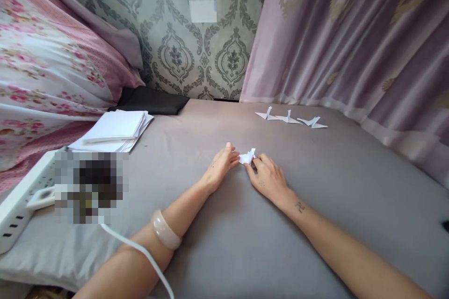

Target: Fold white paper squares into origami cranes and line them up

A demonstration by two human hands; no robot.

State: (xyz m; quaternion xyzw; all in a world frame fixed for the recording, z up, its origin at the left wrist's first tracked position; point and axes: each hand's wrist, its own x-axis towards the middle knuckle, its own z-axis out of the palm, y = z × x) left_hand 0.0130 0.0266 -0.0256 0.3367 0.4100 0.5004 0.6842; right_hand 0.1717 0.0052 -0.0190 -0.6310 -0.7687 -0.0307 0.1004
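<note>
A small white folded paper crane (247, 157) is between my two hands, over the grey sheet. My right hand (268, 176) has its thumb and index finger closed on the crane's near right side, partly covering it. At the crane's left tip is my left hand (221, 163), its fingers stretched out and its thumb raised apart; whether the fingertips touch the paper is hard to see. Three similar paper cranes stand in a row farther back: a left one (268, 114), a middle one (288, 118) and a right one (313, 122).
White paper sheets (115, 126) lie stacked at the left, before a black flat item (150, 101). A power strip (14, 215) is at the left edge, and a white cable (140, 248) runs beneath my left forearm's side. Curtains (333, 32) hang at the right.
</note>
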